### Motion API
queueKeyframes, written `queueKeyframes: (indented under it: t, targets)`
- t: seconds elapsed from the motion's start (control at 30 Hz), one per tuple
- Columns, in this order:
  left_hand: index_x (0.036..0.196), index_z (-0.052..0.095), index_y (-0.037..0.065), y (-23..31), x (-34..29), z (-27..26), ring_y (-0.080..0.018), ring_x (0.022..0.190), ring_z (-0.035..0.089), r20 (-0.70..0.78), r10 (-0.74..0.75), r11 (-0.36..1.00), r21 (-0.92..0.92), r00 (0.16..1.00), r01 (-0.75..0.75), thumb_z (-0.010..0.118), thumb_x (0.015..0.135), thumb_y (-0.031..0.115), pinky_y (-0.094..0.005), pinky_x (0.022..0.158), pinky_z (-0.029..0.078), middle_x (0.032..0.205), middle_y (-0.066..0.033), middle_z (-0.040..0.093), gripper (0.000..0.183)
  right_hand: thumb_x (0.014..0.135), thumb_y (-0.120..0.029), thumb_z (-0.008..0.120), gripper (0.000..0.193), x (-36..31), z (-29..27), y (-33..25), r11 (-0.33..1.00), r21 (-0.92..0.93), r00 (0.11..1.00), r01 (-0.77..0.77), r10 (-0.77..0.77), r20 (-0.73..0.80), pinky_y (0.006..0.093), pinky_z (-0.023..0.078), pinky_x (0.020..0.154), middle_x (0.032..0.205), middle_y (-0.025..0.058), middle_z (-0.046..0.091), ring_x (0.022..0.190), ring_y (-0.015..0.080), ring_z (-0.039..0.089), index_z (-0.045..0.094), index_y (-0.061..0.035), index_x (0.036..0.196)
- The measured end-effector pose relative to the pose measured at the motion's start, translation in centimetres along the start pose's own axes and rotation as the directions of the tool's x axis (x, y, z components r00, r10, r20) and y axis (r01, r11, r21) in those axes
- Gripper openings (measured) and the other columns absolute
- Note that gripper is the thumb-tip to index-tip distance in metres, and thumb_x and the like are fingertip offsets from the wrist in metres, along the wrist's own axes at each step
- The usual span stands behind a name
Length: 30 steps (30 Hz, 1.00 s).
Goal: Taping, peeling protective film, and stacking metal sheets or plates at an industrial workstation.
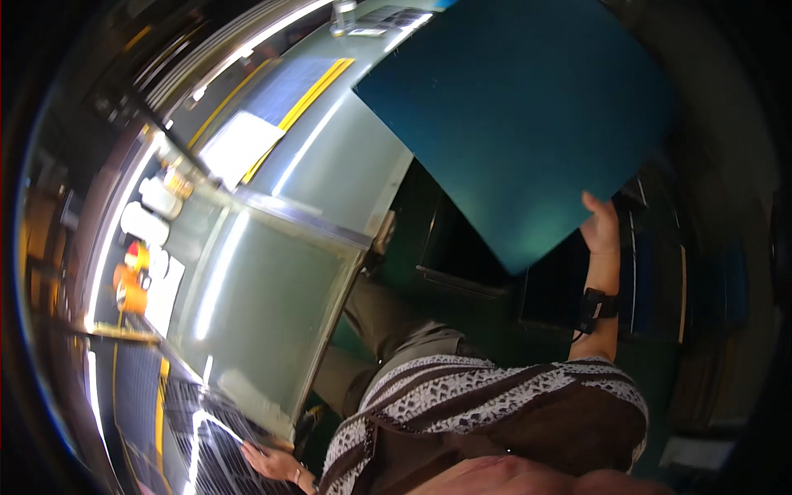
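A large flat blue-green sheet (528, 124) fills the upper right, tilted, with one corner pointing down toward my body. My right hand (602, 227) grips its lower right edge, the thumb on the upper face and the other fingers hidden underneath. At the lower left, my left hand (272, 464) is at the edge of a dark, glossy striped sheet (194, 425) beside the bench. Its fingers appear closed on that edge, though the picture is blurred there. A bent streak of light reflects off the striped sheet.
Left of me runs a grey-green workbench (264, 289) with a raised metal strip (301, 216) across it. White bottles (144, 223) and orange containers (130, 289) line its far side. A yellow-edged dark panel (289, 95) lies farther up, with white paper (239, 148). Dark panels (561, 293) stand low at my right.
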<state>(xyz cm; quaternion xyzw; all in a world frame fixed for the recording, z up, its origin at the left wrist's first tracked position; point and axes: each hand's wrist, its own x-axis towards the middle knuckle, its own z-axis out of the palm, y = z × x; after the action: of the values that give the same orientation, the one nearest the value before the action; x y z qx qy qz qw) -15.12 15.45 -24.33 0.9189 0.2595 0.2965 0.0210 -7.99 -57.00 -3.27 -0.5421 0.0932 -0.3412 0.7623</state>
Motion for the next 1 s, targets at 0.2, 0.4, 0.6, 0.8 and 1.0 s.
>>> queueKeyframes:
  t: [0.2, 0.4, 0.6, 0.8, 1.0]
  targets:
    - [0.122, 0.064, 0.003, 0.1, -0.7, 2.1, -0.0368, 0.114, 0.058, -0.114, 0.030, 0.999, -0.025, 0.993, -0.033, 0.052, 0.098, 0.017, -0.0431, 0.099, 0.044, 0.120, -0.0155, 0.065, 0.030, 0.085, -0.005, 0.068, 0.033, -3.1, 9.0, 15.8, 0.920, 0.159, 0.901, -0.358, 0.296, 0.317, 0.0370, 0.056, 0.086, 0.109, 0.0070, 0.063, 0.102, 0.0208, 0.063, 0.060, -0.0043, 0.117]
    - [0.118, 0.066, 0.004, 0.3, -0.1, 4.4, -0.0381, 0.110, 0.061, -0.245, -0.101, 0.977, -0.210, 0.964, 0.049, 0.051, 0.098, 0.015, -0.0431, 0.094, 0.047, 0.116, -0.0159, 0.067, 0.027, 0.089, -0.006, 0.065, 0.025, -8.7, 16.5, 25.9, 0.769, 0.121, 0.685, -0.627, 0.472, 0.555, 0.0353, 0.056, 0.086, 0.108, 0.0073, 0.065, 0.099, 0.0202, 0.065, 0.060, -0.0023, 0.114]
    - [0.120, 0.065, 0.004, 0.5, 0.4, 2.0, -0.0356, 0.113, 0.060, -0.335, -0.198, 0.957, -0.267, 0.921, 0.109, 0.053, 0.097, 0.013, -0.0417, 0.095, 0.047, 0.117, -0.0142, 0.067, 0.027, 0.091, -0.006, 0.065, 0.022, -14.8, 21.4, 28.0, 0.555, 0.016, 0.437, -0.831, 0.636, 0.636, 0.0368, 0.054, 0.084, 0.106, 0.0090, 0.065, 0.098, 0.0225, 0.064, 0.059, -0.0035, 0.112]
    - [0.118, 0.068, 0.009, 3.5, 0.0, 0.5, -0.0314, 0.112, 0.062, -0.385, -0.238, 0.961, -0.224, 0.892, 0.160, 0.055, 0.095, 0.010, -0.0398, 0.095, 0.047, 0.117, -0.0102, 0.068, 0.027, 0.098, -0.019, 0.058, 0.024, -17.4, 20.9, 30.3, 0.538, -0.136, 0.341, -0.832, 0.689, 0.640, 0.0341, 0.054, 0.085, 0.112, 0.0031, 0.062, 0.101, 0.0173, 0.062, 0.056, -0.0082, 0.120]
    - [0.117, 0.069, 0.013, 4.7, -1.3, 0.4, -0.0278, 0.115, 0.060, -0.343, -0.088, 0.990, -0.132, 0.935, 0.044, 0.057, 0.087, 0.004, -0.0422, 0.099, 0.043, 0.117, -0.0056, 0.068, 0.033, 0.101, -0.047, 0.045, 0.048, -18.1, 20.6, 28.2, 0.466, -0.556, 0.073, -0.689, 0.807, 0.586, 0.0354, 0.057, 0.079, 0.105, 0.0116, 0.068, 0.091, 0.0211, 0.068, 0.057, -0.0048, 0.119]
